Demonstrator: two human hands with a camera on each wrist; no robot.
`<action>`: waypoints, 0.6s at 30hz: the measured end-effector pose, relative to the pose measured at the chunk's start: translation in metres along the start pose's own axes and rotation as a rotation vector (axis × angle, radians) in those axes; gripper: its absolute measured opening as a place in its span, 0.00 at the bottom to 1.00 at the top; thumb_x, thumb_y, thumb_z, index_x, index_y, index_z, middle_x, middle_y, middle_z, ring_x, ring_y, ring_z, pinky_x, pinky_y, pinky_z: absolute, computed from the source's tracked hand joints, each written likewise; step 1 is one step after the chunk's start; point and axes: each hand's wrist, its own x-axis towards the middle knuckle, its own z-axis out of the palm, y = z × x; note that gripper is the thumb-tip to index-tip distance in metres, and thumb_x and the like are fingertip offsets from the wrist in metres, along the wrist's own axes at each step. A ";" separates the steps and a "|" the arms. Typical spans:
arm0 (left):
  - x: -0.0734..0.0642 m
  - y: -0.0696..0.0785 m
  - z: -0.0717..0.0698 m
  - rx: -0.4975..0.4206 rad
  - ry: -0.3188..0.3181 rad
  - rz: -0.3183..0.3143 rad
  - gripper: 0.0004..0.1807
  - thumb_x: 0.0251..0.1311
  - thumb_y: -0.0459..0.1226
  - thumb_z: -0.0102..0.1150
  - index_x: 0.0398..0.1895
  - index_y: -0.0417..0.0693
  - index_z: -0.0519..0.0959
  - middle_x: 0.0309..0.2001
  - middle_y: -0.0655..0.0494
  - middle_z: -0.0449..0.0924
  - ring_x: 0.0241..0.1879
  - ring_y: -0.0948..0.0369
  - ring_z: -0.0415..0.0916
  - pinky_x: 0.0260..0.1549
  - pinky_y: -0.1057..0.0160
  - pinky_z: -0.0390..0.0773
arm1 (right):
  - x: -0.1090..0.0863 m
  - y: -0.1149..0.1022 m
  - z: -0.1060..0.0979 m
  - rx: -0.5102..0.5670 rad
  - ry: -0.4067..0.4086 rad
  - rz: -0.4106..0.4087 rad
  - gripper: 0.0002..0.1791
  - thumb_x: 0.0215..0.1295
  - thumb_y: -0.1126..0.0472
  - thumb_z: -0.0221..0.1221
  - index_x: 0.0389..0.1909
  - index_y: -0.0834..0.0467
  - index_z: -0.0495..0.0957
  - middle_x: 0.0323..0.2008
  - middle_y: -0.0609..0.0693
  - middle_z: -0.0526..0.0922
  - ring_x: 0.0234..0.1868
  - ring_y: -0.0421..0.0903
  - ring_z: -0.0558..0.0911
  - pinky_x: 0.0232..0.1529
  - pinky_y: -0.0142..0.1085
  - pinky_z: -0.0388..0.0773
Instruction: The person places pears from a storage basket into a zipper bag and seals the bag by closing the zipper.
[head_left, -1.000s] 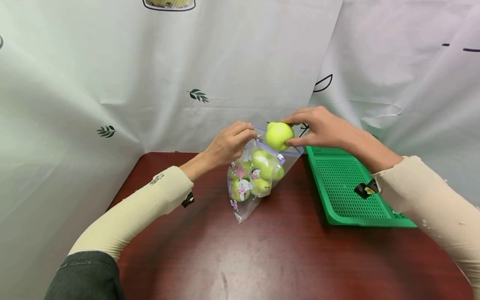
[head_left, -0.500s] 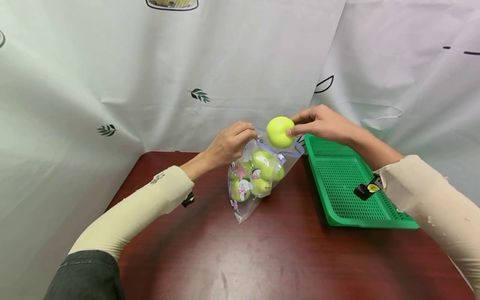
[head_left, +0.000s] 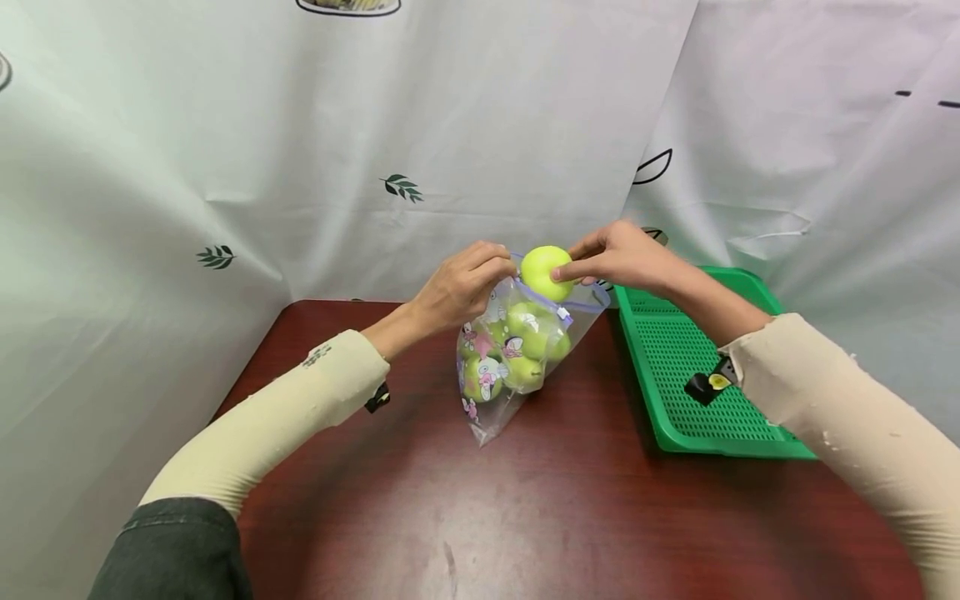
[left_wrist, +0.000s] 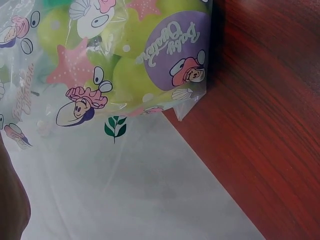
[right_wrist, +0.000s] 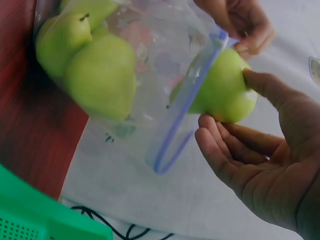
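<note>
My left hand [head_left: 467, 282] pinches the rim of a clear printed zip bag [head_left: 495, 421] at its mouth. Several green pears [right_wrist: 102, 75] lie inside the bag, seen through its plastic. My right hand [head_left: 626, 258] holds another green pear [head_left: 547, 272] between thumb and fingers at the mouth. In the right wrist view, this pear's narrower end is inside the purple zip edge [right_wrist: 182, 112], while its broad end stays outside. The left wrist view shows the bag's printed side [left_wrist: 175, 45]; only a dark edge of the left hand appears there.
A green perforated basket [head_left: 651, 392] stands on the dark red table [head_left: 510, 517], to the right of the bag. White printed cloth [head_left: 480, 108] hangs behind the table. The bag's bottom corner hangs close over the tabletop.
The pear in my right hand has turned and, after rising slightly, moved left and down into the bag's mouth. My left hand and the bag have stayed nearly still.
</note>
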 end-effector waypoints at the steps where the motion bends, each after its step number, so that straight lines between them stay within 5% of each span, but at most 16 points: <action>1: 0.000 0.000 0.000 0.001 0.000 0.000 0.06 0.76 0.22 0.62 0.47 0.37 0.85 0.49 0.43 0.86 0.50 0.47 0.84 0.54 0.51 0.88 | 0.000 -0.001 0.001 0.001 0.004 0.006 0.29 0.71 0.39 0.76 0.61 0.57 0.91 0.51 0.53 0.97 0.51 0.54 0.94 0.52 0.43 0.89; 9: 0.000 -0.001 0.001 0.012 -0.002 -0.003 0.06 0.77 0.21 0.61 0.47 0.36 0.84 0.48 0.42 0.86 0.49 0.47 0.84 0.52 0.51 0.88 | -0.005 -0.002 0.001 0.039 0.030 -0.010 0.27 0.75 0.38 0.72 0.62 0.54 0.91 0.50 0.53 0.97 0.49 0.47 0.95 0.63 0.53 0.89; 18: -0.001 -0.001 0.001 0.019 -0.001 -0.006 0.06 0.76 0.21 0.61 0.47 0.35 0.84 0.49 0.41 0.86 0.50 0.46 0.84 0.52 0.51 0.88 | -0.018 0.011 -0.002 0.038 0.088 -0.041 0.22 0.77 0.42 0.72 0.59 0.54 0.93 0.49 0.54 0.97 0.44 0.42 0.93 0.49 0.33 0.88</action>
